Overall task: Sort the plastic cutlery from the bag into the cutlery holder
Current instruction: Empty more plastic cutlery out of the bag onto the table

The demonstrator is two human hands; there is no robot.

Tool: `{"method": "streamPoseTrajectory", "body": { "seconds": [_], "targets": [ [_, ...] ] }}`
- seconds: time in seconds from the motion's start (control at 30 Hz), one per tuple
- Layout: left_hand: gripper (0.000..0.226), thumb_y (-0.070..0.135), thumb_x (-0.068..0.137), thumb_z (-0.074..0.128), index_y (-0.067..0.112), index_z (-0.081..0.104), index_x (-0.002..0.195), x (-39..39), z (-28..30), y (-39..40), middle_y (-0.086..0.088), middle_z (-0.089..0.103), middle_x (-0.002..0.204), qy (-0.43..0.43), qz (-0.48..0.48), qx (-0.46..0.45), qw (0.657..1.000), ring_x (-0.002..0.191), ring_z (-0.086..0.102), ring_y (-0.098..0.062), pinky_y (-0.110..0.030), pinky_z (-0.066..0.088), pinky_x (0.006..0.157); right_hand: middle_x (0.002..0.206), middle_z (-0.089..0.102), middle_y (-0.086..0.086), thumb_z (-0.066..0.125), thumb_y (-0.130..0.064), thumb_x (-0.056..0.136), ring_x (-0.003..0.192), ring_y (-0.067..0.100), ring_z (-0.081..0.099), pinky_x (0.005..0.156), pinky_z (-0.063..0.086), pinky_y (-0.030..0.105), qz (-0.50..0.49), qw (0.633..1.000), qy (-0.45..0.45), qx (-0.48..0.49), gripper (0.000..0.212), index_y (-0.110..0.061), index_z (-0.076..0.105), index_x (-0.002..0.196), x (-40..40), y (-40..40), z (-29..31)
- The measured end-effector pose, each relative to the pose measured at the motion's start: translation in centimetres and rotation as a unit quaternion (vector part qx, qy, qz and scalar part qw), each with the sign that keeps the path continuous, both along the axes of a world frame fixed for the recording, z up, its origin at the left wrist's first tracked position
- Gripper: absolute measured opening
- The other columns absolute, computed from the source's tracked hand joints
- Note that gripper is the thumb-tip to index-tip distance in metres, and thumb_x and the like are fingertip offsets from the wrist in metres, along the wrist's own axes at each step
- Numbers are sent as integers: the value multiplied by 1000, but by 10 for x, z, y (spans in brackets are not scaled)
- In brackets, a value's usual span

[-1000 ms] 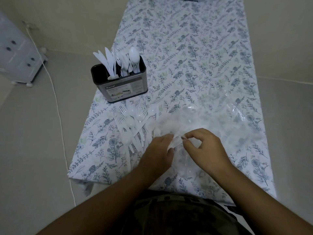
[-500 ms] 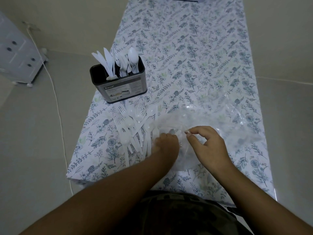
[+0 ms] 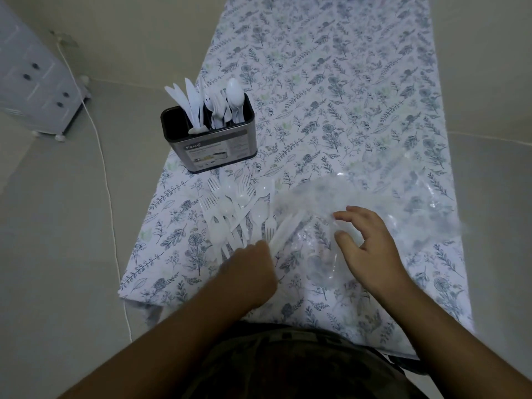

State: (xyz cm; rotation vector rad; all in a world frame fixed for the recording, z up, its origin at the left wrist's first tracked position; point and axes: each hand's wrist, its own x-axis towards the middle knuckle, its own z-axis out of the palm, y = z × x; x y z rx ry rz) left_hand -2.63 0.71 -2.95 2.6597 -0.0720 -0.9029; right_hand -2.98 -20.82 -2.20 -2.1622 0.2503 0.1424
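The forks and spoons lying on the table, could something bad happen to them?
Maybe. The loose pile of cutlery lies near the left edge of the table, so a nudge from the left hand, which grips a white piece, could push some off. The clear bag is hard to see, so pieces might get missed under it. The cutlery holder also stands near that edge.

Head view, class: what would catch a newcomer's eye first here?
The dark cutlery holder stands at the floral tablecloth's left edge, bristling with white knives, forks and spoons. Nearer the person, loose white cutlery lies fanned beside a clear plastic bag. The left hand grips one white piece; the right hand hovers spread over the bag.
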Motion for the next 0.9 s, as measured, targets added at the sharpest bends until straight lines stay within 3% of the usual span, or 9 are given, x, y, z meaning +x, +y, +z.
{"method": "streamPoseTrajectory", "body": {
  "seconds": [0.07,0.13,0.3,0.4,0.47,0.6,0.7,0.8,0.9],
  "targets": [
    [8,23,100,43,19,45,106,-12,1,27,3,53,90,19,2,-10,1000,79,55,-12,-31,49,68,158,38,-6,63,-18,97,147,13,31,102,38,17,31,999,12,-29,40,-41,60,129,2,-6,-7],
    [7,27,103,41,21,43,102,-23,0,47,4,53,86,25,27,-38,999,73,53,-9,-28,46,65,166,25,-5,64,-23,96,153,15,20,109,45,42,68,995,33,-59,55,-42,47,145,4,-9,-19],
    [18,33,105,35,21,40,93,-32,-8,55,3,48,82,-32,98,-58,993,70,47,-9,-33,43,67,172,3,-3,56,-48,98,158,22,-1,123,8,64,196,947,152,-206,72,-40,19,160,4,-9,-52],
    [21,35,103,36,19,43,92,-17,-12,43,2,50,81,-90,122,-40,988,72,50,-11,-33,43,65,171,2,-9,33,-67,98,158,22,-4,120,-3,64,233,928,154,-248,64,-44,27,157,-8,-10,-62],
    [24,37,101,37,16,46,93,-4,-18,35,0,51,81,-98,116,-19,988,74,53,-14,-33,44,65,169,20,-8,23,-70,95,157,22,10,119,1,64,216,944,113,-222,62,-46,47,147,-16,-16,-64],
    [43,50,99,40,10,55,106,9,-27,29,1,53,84,-44,72,46,995,80,55,-18,-32,44,67,148,55,0,66,-32,93,144,31,41,112,21,72,258,941,32,-218,24,-38,73,115,-20,-32,-73],
    [48,60,95,44,14,54,107,6,-18,27,0,53,90,-30,70,63,995,86,54,-18,-33,47,71,146,59,5,78,-4,79,140,38,46,110,30,72,281,929,2,-241,46,-36,75,111,-19,-40,-74],
    [33,50,95,48,19,52,105,-3,-6,10,1,53,99,-144,-9,-6,990,93,51,-16,-34,51,80,144,58,8,77,-10,78,133,33,51,110,39,55,187,949,-9,-254,50,-32,73,122,-29,-41,-63],
    [44,40,97,50,19,46,135,-15,-11,-19,-2,47,135,-150,-130,-138,970,127,40,-17,-30,41,105,132,61,11,78,-21,81,116,33,56,96,47,46,85,957,23,-275,50,-25,68,130,-56,-36,-50]
  ]
}}
